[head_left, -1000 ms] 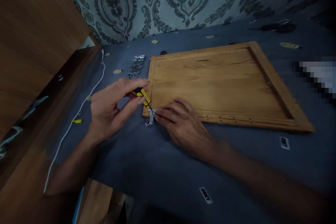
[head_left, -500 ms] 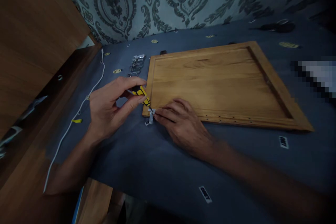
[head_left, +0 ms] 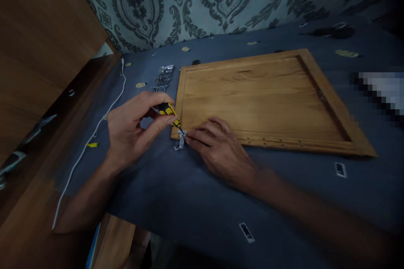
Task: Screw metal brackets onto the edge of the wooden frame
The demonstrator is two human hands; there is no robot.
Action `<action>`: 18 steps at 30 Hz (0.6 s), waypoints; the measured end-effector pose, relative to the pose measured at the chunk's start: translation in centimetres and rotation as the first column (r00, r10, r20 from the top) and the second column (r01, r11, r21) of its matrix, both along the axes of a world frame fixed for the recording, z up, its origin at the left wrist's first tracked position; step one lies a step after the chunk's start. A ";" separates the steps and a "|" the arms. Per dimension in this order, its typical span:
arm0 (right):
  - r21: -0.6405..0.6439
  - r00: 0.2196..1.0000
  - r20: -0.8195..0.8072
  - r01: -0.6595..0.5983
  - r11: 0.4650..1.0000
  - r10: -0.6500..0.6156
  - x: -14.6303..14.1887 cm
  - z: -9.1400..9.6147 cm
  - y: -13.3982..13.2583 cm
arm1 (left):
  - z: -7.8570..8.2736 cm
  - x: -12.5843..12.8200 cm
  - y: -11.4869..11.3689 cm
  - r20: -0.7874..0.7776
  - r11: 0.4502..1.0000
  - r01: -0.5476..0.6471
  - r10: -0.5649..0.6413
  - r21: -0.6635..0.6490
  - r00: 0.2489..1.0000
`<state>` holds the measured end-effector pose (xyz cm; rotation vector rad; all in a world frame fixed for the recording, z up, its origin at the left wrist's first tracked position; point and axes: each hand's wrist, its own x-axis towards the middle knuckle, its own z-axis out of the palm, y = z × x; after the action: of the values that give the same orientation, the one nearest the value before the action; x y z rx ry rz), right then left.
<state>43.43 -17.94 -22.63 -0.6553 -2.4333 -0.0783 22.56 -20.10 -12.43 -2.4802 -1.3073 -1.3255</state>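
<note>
My left hand [head_left: 132, 128] grips a small yellow-and-black screwdriver [head_left: 169, 111] between thumb and fingers. The tool slants down to the right, and its tip meets a metal cabinet hinge [head_left: 181, 139] at the near left corner of a wooden cabinet door [head_left: 249, 96]. One arm of the hinge sticks out past the door's near edge. My right hand [head_left: 222, 149] rests on that edge, its leading fingertips closed against the hinge's right side; exactly what they pinch is too small to make out.
Several spare hinges [head_left: 164, 79] lie beyond my left hand. A white cord [head_left: 96, 128] runs along the left of the dark blue sheet [head_left: 195, 214]. At the far right sit a dark tool [head_left: 336, 30] and a blurred-out object [head_left: 381, 92]. A patterned curtain [head_left: 214, 0] hangs behind.
The screwdriver handle has turned slightly in my left fingers. Both hands, the hinge and the door otherwise stay in place.
</note>
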 end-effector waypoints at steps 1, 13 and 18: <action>0.001 1.000 0.000 -0.002 1.000 0.002 0.0 0.0 0.0 | 0.0 0.0 0.0 0.006 1.000 -0.004 0.004 -0.002 1.000; 0.012 1.000 0.007 -0.004 1.000 0.004 0.0 0.0 0.1 | -0.1 -0.4 0.3 0.014 0.998 0.052 -0.052 0.047 0.999; -0.009 1.000 -0.020 -0.016 1.000 0.016 0.1 -0.1 0.0 | 0.3 -0.8 -0.4 0.216 0.999 -0.043 0.042 0.003 0.976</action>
<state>43.50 -17.89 -22.74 -0.6375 -2.4208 -0.0544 21.81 -20.52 -12.10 -2.3425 -1.3833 -1.6246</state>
